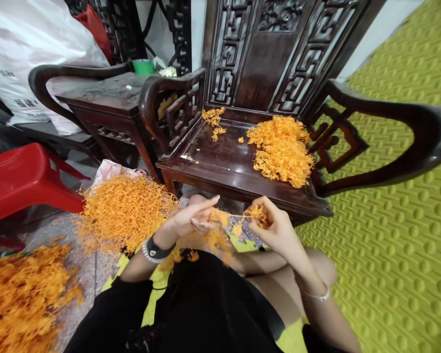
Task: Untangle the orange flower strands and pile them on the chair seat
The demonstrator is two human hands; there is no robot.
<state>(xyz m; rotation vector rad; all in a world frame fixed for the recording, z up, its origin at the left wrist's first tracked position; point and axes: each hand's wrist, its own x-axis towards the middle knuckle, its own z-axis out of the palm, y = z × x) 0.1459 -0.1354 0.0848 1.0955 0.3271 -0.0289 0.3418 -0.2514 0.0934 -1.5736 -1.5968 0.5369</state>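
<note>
My right hand is closed, with its thumb and fingers around a small bunch of orange artificial flower pieces. A thin orange stem runs from that bunch to my left hand. The left fingers are stretched forward, with the thumb pressed against blurred orange pieces at the fingertips. More loose orange pieces hang or lie below the hands, over my lap, smeared by motion. A heap of thin orange stems lies left of my left hand, on a pink and white bag.
Ahead stands a dark carved wooden chair, with a pile of frilly orange pieces on its seat. Another orange heap lies at lower left. A red plastic stool, a side table, white sacks and yellow matting surround me.
</note>
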